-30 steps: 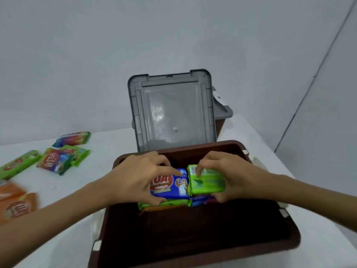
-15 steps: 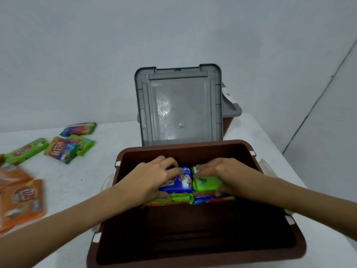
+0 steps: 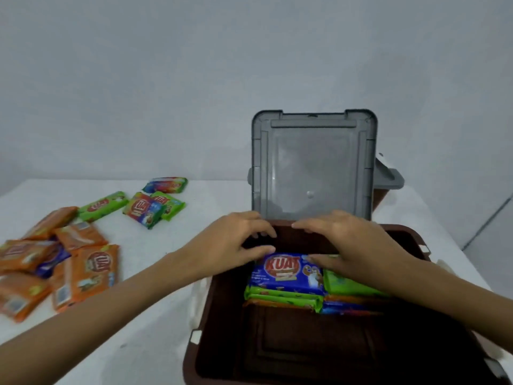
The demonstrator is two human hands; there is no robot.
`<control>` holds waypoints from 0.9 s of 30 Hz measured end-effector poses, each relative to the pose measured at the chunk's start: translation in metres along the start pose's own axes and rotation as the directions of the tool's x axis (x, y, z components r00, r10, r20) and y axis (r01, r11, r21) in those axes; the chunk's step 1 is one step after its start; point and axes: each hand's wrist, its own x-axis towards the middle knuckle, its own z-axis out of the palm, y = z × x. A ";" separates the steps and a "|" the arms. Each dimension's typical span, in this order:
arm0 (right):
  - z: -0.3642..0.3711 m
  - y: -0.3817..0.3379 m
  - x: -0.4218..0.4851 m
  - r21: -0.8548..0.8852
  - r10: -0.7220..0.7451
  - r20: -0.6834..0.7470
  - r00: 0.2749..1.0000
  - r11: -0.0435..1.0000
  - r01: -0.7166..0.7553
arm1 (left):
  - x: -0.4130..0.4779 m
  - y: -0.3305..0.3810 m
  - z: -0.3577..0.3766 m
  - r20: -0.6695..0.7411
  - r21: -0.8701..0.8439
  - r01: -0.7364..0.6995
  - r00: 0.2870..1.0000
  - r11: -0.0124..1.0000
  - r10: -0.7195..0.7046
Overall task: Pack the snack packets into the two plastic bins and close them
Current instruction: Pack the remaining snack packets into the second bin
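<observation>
**Both hands over far end of brown bin, packets stacked inside**

Left hand [image 3: 233,243] reached in from lower left of frame, palm down, fingers loosely curled and spread above the far wall of the brown bin [image 3: 222,354]; gripped nothing. Right hand [image 3: 352,245] came from lower right, palm down, fingers extended leftward, thumb lying on the blue packet [image 3: 286,273]; not closed around it.

Inside the bin, centre frame: two side-by-side stacks at the far end. Blue packet topped the left stack, over green and orange edges; a green packet [image 3: 349,284] topped the right stack, over orange and blue edges. Exact count per stack unclear. Near half of the bin floor was bare.

Grey lid [image 3: 313,162] stood upright behind the bin.

On the white table [image 3: 194,207], left of frame: four packets in the upper cluster [image 3: 144,208], green and multicolour. Orange pile [image 3: 55,262] at far left, about six, blurred, one blue among them.
</observation>
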 end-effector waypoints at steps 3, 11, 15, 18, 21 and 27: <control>-0.010 -0.025 0.038 0.056 -0.083 -0.072 0.994 0.995 0.087 | -0.029 -0.026 -0.028 -0.176 -0.052 0.110 0.977 0.993 -0.117; 0.006 -0.136 0.151 0.168 -0.347 -0.154 0.925 0.913 0.371 | -0.147 -0.106 -0.088 -0.367 0.000 0.608 0.739 0.794 -0.566; 0.030 -0.195 0.197 0.256 -0.409 -0.065 0.910 0.875 0.412 | -0.205 -0.148 -0.088 -0.376 -0.128 0.824 0.474 0.551 -0.796; 0.055 -0.236 0.227 0.349 -0.448 0.063 0.892 0.847 0.401 | -0.242 -0.182 -0.074 -0.307 -0.229 0.908 0.276 0.352 -0.911; 0.085 -0.270 0.246 0.395 -0.402 0.274 0.874 0.875 0.279 | -0.264 -0.207 -0.052 -0.198 -0.359 0.925 0.056 0.126 -0.979; 0.140 -0.304 0.240 0.353 -0.183 0.377 0.908 0.935 0.042 | -0.257 -0.226 -0.008 -0.191 -0.404 0.911 -0.169 -0.079 -0.967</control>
